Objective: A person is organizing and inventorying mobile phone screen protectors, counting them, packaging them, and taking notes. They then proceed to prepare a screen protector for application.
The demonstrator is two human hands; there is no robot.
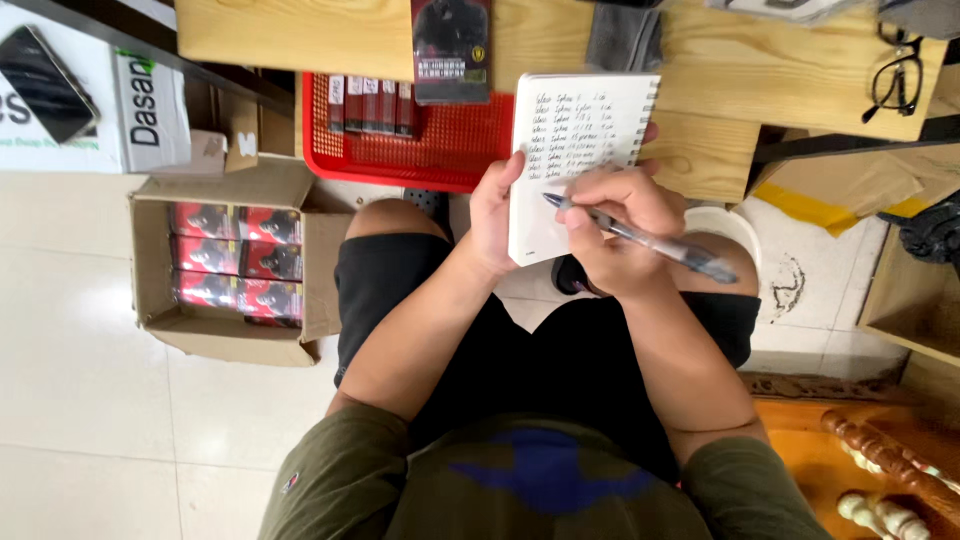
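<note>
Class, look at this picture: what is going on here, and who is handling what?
A seated person holds a small spiral notepad up in the left hand and writes on it with a pen gripped in the right hand. The page already carries several handwritten lines. Beside the knees, an open cardboard box on the floor holds red packages, and a red basket sits ahead.

Ahead of your left hand (497, 215), the wooden table (700, 60) carries a red plastic basket (440, 145), a dark packet (452, 48) and black glasses (897, 75). Left of that hand, an open cardboard box (160, 260) of red packs sits on the tiled floor (80, 400).
</note>
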